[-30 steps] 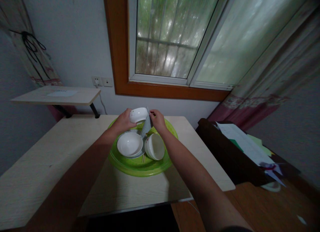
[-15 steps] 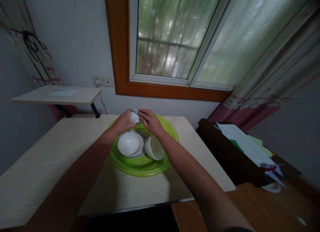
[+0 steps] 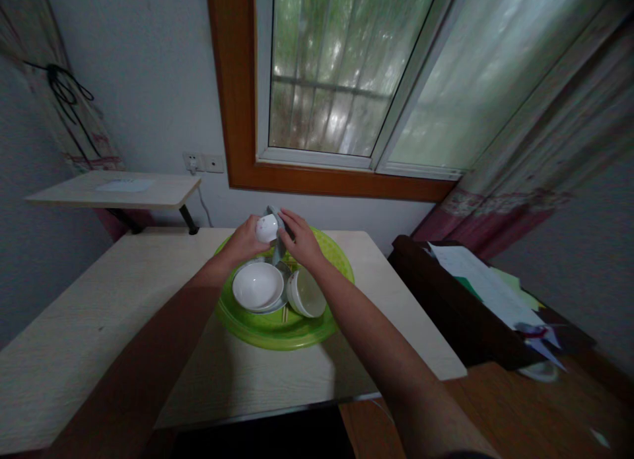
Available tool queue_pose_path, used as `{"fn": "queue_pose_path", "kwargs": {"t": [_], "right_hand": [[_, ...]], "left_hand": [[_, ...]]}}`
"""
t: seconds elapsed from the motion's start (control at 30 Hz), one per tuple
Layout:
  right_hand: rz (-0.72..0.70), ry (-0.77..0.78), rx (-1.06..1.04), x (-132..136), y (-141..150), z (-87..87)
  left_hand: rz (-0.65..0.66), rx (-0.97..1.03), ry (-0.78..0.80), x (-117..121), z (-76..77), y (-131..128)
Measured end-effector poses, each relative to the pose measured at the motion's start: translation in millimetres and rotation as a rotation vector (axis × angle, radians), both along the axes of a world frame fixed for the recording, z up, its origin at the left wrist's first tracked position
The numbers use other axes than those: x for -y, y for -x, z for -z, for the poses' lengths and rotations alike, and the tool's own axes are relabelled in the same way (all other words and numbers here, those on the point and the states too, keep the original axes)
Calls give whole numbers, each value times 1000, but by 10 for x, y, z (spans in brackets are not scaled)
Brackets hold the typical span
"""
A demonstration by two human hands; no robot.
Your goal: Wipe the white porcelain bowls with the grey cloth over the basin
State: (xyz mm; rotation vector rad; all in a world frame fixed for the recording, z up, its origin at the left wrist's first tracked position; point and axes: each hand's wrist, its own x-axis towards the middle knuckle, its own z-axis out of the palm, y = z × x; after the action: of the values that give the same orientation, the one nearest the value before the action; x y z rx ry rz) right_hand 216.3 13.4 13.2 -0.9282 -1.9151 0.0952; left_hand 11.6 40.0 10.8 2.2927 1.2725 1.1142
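1. Head view is showing the left hand partly closed around the near-left side of a patterned bowl, the fingers lying high and the thumb low. This grip is probably steadying the bowl while leaving its right side accessible.
2. The right hand is bending its fingers part-way and pressing a grey cloth to the bowl's right side. The cloth is hanging below the fingers; its exact grip is partly hidden.
3. The patterned bowl is sitting in the air between both hands, above the far part of a green tray. The tray is apparently serving to group the dishes under the hands.
4. Below the left hand, a white bowl is resting open side up on a plate, a stable position.
5. To its right, tilted bowls are nesting together, their open side facing right and towards the person; nesting is likely saving room.
6. Chopsticks are lying between the two bowl groups, partly covered.
7. The pale table is supporting the tray, giving it a flat base.
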Motion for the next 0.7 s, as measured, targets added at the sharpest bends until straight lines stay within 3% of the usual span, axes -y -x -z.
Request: {"fn": "queue_pose_path", "kwargs": {"t": [0.3, 0.5, 0.7], "right_hand": [[-119, 258, -132, -151, -186, 129], [-105, 307, -235, -134, -119, 152], [-43, 254, -266, -189, -134, 231]], "left_hand": [[-114, 133, 25, -26, 16, 29], [-43, 261, 112, -88, 78, 48], [43, 273, 182, -190, 189, 79]]}}
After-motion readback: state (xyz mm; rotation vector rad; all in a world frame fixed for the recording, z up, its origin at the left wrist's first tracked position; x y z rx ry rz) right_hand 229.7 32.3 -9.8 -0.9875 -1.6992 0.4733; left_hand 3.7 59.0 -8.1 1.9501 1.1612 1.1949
